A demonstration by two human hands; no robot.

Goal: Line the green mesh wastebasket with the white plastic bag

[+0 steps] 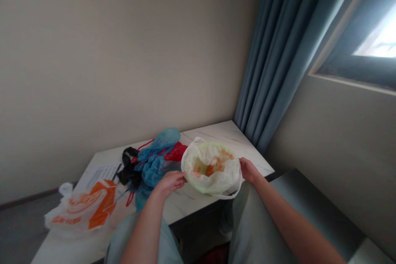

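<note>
A round, light green bin (202, 187) is between my hands at the table's front edge. A white plastic bag (227, 173) with orange print lines it and is folded out over the rim, with its handles hanging outside. My left hand (173, 181) grips the left side of the rim through the bag, fingers against the outer wall. On the opposite side my right hand (247, 170) holds the rim, its fingertips partly hidden behind the bag. The opening faces up toward me.
Left of the bin lie crumpled blue bags (153, 169), a red bag (175, 152) and black bags (128, 169). A white-and-orange plastic bag (83, 208) lies at the table's left, near a printed sheet (99, 175). A blue curtain (272, 57) hangs behind the marble-patterned table (213, 130).
</note>
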